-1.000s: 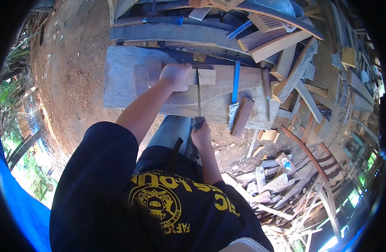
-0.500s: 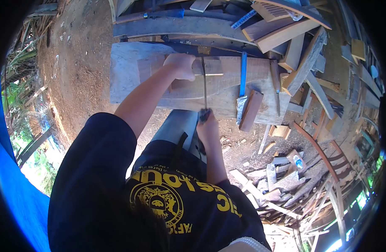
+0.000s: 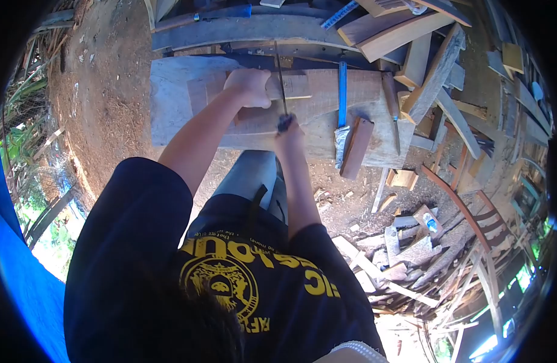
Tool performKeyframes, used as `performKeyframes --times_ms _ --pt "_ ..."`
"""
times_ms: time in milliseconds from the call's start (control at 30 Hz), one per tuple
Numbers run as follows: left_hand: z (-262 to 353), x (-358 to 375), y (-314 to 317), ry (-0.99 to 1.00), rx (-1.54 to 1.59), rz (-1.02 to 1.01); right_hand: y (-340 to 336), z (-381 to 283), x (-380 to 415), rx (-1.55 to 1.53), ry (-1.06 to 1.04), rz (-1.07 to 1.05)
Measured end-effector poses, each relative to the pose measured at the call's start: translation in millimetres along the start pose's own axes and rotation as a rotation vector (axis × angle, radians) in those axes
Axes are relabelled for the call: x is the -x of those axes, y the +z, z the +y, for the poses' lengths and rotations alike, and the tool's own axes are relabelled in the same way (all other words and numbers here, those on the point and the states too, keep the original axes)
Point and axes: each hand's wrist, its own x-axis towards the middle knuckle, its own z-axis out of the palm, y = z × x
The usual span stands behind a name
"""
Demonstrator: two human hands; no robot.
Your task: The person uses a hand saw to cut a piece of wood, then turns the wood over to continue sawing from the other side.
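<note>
On the wooden bench (image 3: 169, 127), my left hand (image 3: 248, 88) is closed over a small wooden block (image 3: 295, 86), pressing it onto a wide flat board (image 3: 333, 88). My right hand (image 3: 289, 132) is wrapped round the dark handle of a thin saw (image 3: 281, 75). The narrow blade points away from me and crosses the block just right of my left hand. Where the blade meets the wood is too small to make out.
A blue ruler-like strip (image 3: 342, 94), a reddish wood block (image 3: 357, 148) and a wooden-handled tool (image 3: 390, 97) lie on the right of the bench. Stacked planks (image 3: 405, 36) stand behind. Scrap wood (image 3: 411, 260) covers the ground at the lower right.
My right hand has pushed the saw forward, away from my body, so its blade reaches past the bench's far edge. My left hand stays on the block. The whole view has shifted slightly.
</note>
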Motion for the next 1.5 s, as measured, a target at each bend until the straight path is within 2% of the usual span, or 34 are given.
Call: performKeyframes --times_ms 67,167,267,400,500,567,667,767,867,967,1067,1167,1233,1300,1333,1367,1433,1500 --pt "-1.6 -0.9 -1.8 0.014 -0.017 0.003 -6.7 -19.4 3.0 0.034 -0.003 -0.008" --pt "-1.0 -1.0 -5.2 0.024 -0.013 -0.010 -6.1 27.6 55.0 -0.016 -0.005 -0.041" --pt "-2.2 -1.5 -3.9 0.015 -0.014 -0.003 -7.9 24.4 56.8 -0.034 0.025 -0.053" --pt "-2.8 -2.4 -1.3 0.003 -0.004 -0.006 -0.5 -13.5 3.2 0.062 0.037 -0.020" --pt "-3.0 -0.4 -5.0 0.010 -0.019 -0.059 0.2 4.1 38.5 0.000 0.014 -0.030" --pt "-4.0 -1.0 -5.9 0.053 -0.013 -0.024 -6.2 26.9 75.1 -0.109 -0.082 0.012" --pt "-5.4 -0.6 -2.9 0.057 -0.017 -0.003 -1.8 24.9 50.0 -0.023 0.000 -0.069" --pt "-5.1 -1.0 -3.0 0.039 -0.015 -0.029 -0.5 -15.3 -9.0 0.084 0.028 -0.052" --pt "-3.0 4.0 -11.0 0.039 -0.002 -0.084 -4.2 -17.5 23.1 0.005 0.011 -0.011" --pt "-7.0 -1.7 -3.7 0.065 -0.036 -0.038 -3.3 35.4 77.1 -0.112 -0.080 -0.011" --pt "-4.0 2.2 -8.4 0.058 -0.022 -0.067 6.4 30.3 53.3 -0.115 -0.080 -0.015" --pt "-5.6 2.3 -4.9 0.053 0.008 -0.036 6.0 -16.5 3.6 -0.034 -0.005 0.009" --pt "-7.1 -0.3 -7.6 0.034 0.001 -0.063 7.4 -8.3 21.0 -0.039 -0.038 0.042" --pt "-4.5 -2.4 -8.6 0.034 0.003 -0.094 4.3 16.0 53.3 -0.061 0.037 -0.040" --pt "-4.3 -2.5 -10.0 0.037 -0.005 -0.093 -0.1 23.7 74.2 -0.105 -0.076 0.040" --pt "-4.9 -1.7 -9.5 0.037 -0.014 -0.095 2.4 27.9 69.6 -0.103 -0.078 0.039" --pt "-5.5 -1.3 -7.1 0.026 -0.001 -0.109 6.2 25.2 58.1 -0.070 0.057 -0.037" --pt "-4.3 -4.6 -9.2 0.009 0.014 -0.108 11.4 13.8 26.7 -0.004 0.045 0.003"
